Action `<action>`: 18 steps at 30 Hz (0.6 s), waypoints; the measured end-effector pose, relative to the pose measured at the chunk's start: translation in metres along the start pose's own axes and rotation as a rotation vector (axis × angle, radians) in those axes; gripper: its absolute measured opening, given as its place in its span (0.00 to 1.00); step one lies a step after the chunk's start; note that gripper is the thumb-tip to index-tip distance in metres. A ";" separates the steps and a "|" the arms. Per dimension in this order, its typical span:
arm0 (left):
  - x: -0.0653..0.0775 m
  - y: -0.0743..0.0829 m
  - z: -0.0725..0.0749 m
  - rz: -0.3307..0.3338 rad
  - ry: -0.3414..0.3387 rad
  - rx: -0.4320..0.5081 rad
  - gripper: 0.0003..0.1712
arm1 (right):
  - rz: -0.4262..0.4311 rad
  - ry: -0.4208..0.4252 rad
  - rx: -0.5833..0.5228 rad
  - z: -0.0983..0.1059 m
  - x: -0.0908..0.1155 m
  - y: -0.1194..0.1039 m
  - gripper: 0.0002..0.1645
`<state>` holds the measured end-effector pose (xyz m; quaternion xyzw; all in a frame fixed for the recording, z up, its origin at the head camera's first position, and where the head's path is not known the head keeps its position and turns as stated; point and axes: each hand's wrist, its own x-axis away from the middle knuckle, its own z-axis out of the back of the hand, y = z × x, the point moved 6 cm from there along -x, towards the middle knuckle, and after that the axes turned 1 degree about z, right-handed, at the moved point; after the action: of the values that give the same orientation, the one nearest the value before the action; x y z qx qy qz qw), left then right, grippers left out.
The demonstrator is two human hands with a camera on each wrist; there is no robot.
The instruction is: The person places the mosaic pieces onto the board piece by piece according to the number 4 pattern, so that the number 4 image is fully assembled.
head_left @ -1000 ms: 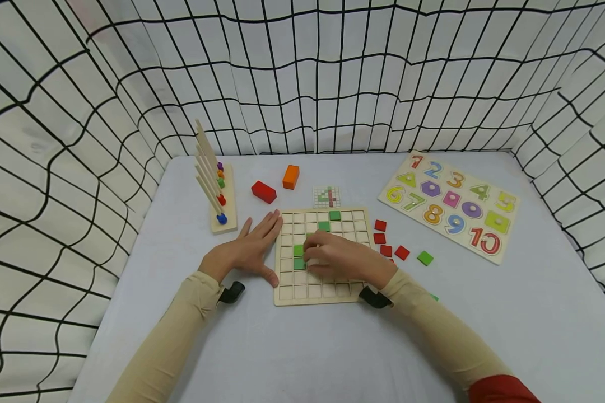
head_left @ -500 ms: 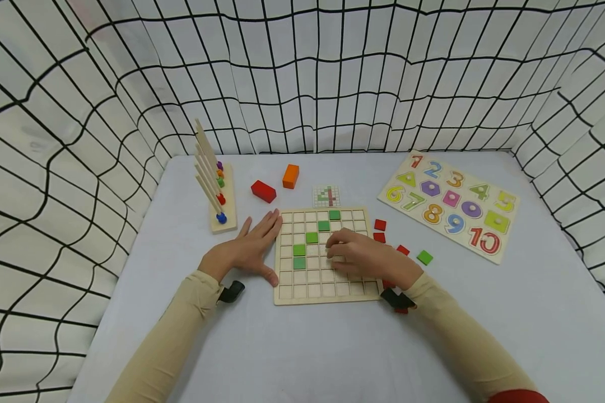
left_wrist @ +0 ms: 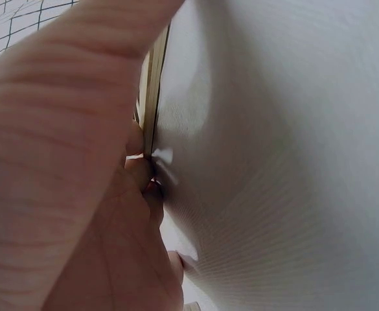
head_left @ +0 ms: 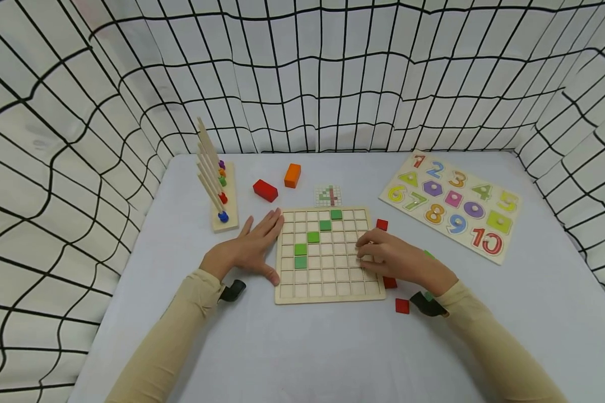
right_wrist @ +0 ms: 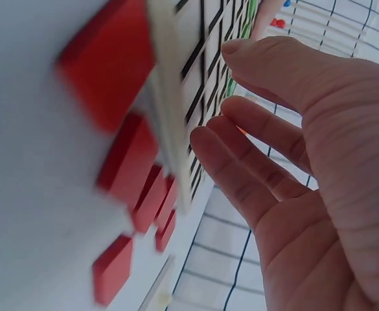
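A wooden grid board lies on the white table, with several green square tiles in a diagonal run of its cells. My left hand rests beside the board's left edge, fingers spread, fingertips and thumb right at the rim. Over the right edge hovers my right hand; in the right wrist view its thumb and fingers stand apart with nothing between them. Loose red square tiles lie along that side, partly hidden by the hand. A green tile peeks out behind it.
Behind the board lies a small printed pattern card. A red block and an orange block are farther back. At left stands a wooden peg stand with coloured beads; at right, a number puzzle board. Black netting surrounds the table.
My right hand has drawn back rightward from the green tiles to the board's right edge, uncovering a green tile in the diagonal. My left hand has stayed in place.
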<state>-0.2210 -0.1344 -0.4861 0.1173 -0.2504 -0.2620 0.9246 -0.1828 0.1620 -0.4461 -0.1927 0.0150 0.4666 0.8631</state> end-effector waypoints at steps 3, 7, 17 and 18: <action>-0.001 0.000 -0.001 0.002 -0.002 -0.004 0.89 | -0.028 0.003 0.002 0.003 0.012 0.005 0.12; -0.001 -0.002 -0.002 0.010 -0.002 -0.006 0.90 | -0.048 0.013 0.012 0.007 0.025 0.009 0.12; -0.001 0.000 -0.001 0.005 -0.008 -0.014 0.90 | -0.142 0.002 0.028 0.017 0.054 0.023 0.14; -0.002 0.000 -0.001 0.007 -0.010 -0.015 0.90 | -0.148 0.007 0.034 0.019 0.057 0.025 0.14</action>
<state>-0.2216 -0.1331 -0.4872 0.1081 -0.2536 -0.2615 0.9250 -0.1735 0.2263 -0.4479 -0.1804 0.0117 0.4007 0.8982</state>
